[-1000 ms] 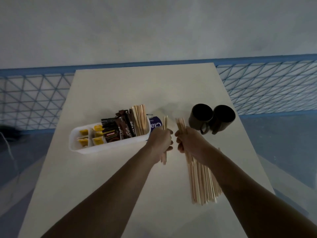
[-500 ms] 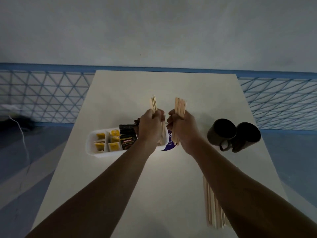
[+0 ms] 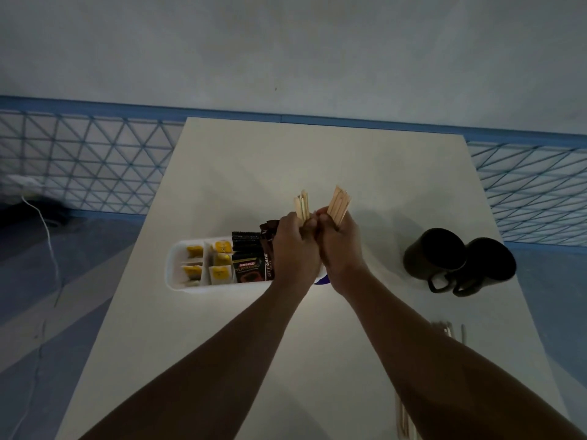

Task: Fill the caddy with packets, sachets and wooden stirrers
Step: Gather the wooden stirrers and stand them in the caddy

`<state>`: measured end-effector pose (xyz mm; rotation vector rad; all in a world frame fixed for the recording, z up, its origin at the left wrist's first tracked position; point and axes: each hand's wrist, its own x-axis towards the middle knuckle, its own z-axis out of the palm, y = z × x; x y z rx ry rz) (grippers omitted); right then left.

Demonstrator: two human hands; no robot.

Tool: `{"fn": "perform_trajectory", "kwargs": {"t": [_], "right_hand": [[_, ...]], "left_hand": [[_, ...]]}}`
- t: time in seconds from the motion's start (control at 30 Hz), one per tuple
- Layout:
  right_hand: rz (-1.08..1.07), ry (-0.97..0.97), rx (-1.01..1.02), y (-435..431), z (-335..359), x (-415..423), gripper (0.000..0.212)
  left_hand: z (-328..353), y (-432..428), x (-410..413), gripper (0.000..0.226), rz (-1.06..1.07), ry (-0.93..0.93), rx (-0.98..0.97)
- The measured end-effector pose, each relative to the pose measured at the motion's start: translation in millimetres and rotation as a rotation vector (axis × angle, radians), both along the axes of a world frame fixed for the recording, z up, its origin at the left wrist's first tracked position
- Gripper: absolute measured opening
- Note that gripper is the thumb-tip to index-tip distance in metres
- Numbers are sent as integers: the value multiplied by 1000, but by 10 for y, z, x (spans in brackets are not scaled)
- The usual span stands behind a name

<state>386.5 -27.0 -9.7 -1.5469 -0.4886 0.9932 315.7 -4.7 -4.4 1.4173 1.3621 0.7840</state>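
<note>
While sachets [image 3: 219, 260] and packets [image 3: 249, 265] already sit in the caddy [image 3: 206, 289], our left hand [image 3: 295, 249] and right hand [image 3: 341, 249] each grip stirrers [image 3: 302, 206]; loose stirrers [image 3: 401, 422] at five o'clock await loading.

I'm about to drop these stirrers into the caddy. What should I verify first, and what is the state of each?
1. Left hand grips its stirrer bundle: ok.
2. Right hand grips the second bundle: ok.
3. Room at the right end of the caddy: cannot tell, the hands hide it.
4. Caddy sits flat on the table: ok.
5. Mugs out of the way: ok, they stand apart to the right.
6. All stirrers gathered: not ok, loose stirrers lie by the right forearm.
</note>
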Motion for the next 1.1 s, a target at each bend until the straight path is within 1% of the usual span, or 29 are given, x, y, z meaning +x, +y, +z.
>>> {"fn": "perform_trajectory", "kwargs": {"t": [0.1, 0.23, 0.33, 0.4, 0.53, 0.6, 0.67, 0.77, 0.93, 1.0, 1.1], "right_hand": [[41, -5, 20, -33, -42, -29, 18], [71, -86, -19, -40, -69, -48, 21], [85, -141, -41, -36, -73, -77, 12], [93, -207, -63, -44, -75, -94, 8], [179, -409, -98, -73, -19, -106, 12], [182, -530, -72, -82, 23, -93, 14], [159, -650, -31, -82, 51, -68, 21], [157, -712, -22, -88, 70, -9, 35], [166, -711, -35, -166, 102, 69, 47], [140, -704, -44, -196, 103, 90, 51], [92, -719, -49, -217, 85, 124, 51]], "left_hand": [[-23, -10, -7, 6, 6, -17, 21], [31, 25, -29, 15, 13, -36, 45], [66, 77, -51, 17, 23, -40, 92], [108, 111, -75, 16, 32, -63, 100], [214, 202, -169, 11, 28, -62, 130], [257, 245, -237, 12, 21, -58, 148], [288, 277, -315, 12, 17, -15, 157], [307, 314, -414, 17, 2, 91, 148], [301, 353, -503, 26, -112, 342, 127], [275, 357, -515, 26, -159, 399, 107], [233, 370, -526, 23, -194, 434, 95]]}}
